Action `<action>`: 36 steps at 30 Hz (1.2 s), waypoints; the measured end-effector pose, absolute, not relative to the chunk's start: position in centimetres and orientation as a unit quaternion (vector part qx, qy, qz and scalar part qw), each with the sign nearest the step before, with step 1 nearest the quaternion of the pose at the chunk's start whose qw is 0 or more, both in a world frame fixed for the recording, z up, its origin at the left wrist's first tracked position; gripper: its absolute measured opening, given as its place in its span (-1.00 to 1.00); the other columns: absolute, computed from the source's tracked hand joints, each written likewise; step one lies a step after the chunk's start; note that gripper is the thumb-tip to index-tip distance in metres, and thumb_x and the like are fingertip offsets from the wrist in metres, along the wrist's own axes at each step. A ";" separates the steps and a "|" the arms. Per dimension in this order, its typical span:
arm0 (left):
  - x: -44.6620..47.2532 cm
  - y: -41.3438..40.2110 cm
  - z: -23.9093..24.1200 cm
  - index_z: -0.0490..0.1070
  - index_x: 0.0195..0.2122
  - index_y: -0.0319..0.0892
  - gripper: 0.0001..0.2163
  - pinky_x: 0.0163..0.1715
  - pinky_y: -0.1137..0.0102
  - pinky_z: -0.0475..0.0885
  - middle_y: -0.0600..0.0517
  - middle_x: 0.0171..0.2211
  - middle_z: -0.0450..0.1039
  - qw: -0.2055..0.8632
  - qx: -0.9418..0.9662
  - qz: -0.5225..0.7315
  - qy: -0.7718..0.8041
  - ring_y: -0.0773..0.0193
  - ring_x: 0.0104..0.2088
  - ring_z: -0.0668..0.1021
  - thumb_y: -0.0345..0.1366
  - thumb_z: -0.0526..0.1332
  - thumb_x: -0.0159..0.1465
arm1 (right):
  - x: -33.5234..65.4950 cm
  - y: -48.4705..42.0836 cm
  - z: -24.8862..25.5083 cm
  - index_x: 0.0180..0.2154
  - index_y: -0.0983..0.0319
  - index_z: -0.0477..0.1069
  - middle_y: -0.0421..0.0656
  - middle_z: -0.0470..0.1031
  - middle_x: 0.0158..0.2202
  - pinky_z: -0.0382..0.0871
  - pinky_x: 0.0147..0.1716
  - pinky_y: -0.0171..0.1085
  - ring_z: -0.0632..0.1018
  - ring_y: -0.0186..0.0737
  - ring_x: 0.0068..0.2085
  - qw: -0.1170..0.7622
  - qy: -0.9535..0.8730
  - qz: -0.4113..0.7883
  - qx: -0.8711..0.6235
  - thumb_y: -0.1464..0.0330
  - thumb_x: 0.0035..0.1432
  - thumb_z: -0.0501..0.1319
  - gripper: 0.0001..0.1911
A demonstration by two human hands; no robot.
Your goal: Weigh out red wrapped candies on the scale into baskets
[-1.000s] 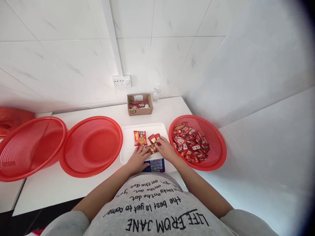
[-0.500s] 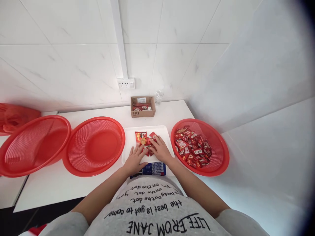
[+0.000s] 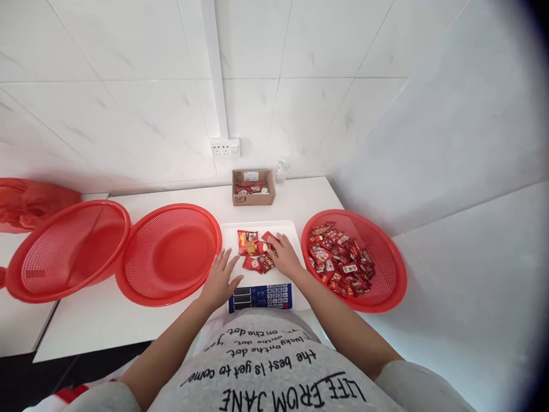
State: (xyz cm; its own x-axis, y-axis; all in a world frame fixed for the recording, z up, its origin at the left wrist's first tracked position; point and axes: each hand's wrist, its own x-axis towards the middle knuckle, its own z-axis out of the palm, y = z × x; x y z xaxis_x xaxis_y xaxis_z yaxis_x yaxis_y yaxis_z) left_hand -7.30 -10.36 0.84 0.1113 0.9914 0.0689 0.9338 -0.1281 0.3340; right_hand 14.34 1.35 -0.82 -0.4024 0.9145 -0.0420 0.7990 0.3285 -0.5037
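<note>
Several red snack packets (image 3: 247, 242) lie together on the white tray of a digital scale (image 3: 229, 274). My right hand (image 3: 285, 256) rests over the right side of this group, its fingers stretched and touching the packets; part of a packet is hidden under them. At the tray's left edge, my left hand (image 3: 219, 281) is spread with nothing in it, apart from the packets. The scale's blue keypad panel (image 3: 260, 297) shows between my forearms.
On the right stands a red plastic basket (image 3: 397, 269) holding many red packets. Two red baskets, a middle one (image 3: 169, 257) and a tilted one (image 3: 68, 252), are on the left. Behind the scale are a cardboard box (image 3: 254, 199) with packets and a clear cup (image 3: 282, 170).
My left hand has moved left, off the packets to the tray's edge, uncovering the lower packets and the keypad. My right hand stays on the packets. The view has shifted slightly.
</note>
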 end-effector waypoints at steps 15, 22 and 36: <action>-13.2 -15.1 2.0 0.13 0.18 -0.22 -0.48 0.11 0.09 0.13 -0.18 0.07 0.35 0.220 0.572 0.014 0.790 0.06 0.09 0.37 -0.01 -0.09 0.29 | 22.0 0.6 -2.6 0.00 0.26 0.32 0.05 0.31 0.06 0.14 0.12 0.03 0.28 -0.02 0.12 0.273 -0.774 0.165 -0.547 0.10 0.16 -0.04 -0.50; -14.0 -15.7 1.8 0.26 0.09 -0.09 -0.55 0.10 0.13 0.13 -0.08 0.01 0.41 0.212 0.603 0.010 0.769 0.12 0.05 0.40 0.00 -0.12 0.30 | 25.3 -1.1 -5.1 0.04 0.32 0.24 0.11 0.31 0.06 0.14 0.11 0.00 0.29 0.02 0.11 0.227 -0.732 0.202 -0.609 0.08 0.11 -0.09 -0.41; -17.6 -5.5 1.4 0.22 0.13 -0.09 -0.53 0.07 0.13 0.16 -0.05 -0.08 0.47 0.175 0.633 0.035 0.754 0.11 -0.04 0.45 0.00 -0.16 0.31 | 24.6 -1.3 -4.9 0.07 0.39 0.20 0.16 0.26 0.12 0.15 0.10 -0.03 0.27 0.04 0.15 0.174 -0.691 0.248 -0.657 0.00 0.08 -0.14 -0.29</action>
State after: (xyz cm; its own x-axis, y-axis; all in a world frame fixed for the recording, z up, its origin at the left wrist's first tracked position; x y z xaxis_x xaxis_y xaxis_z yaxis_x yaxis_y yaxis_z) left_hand -17.63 -5.52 1.39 -0.1386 0.9658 -0.2189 0.9413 0.1972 0.2740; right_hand 24.60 -1.28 -4.90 -0.0771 0.9933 -0.0856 0.8207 0.0145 -0.5712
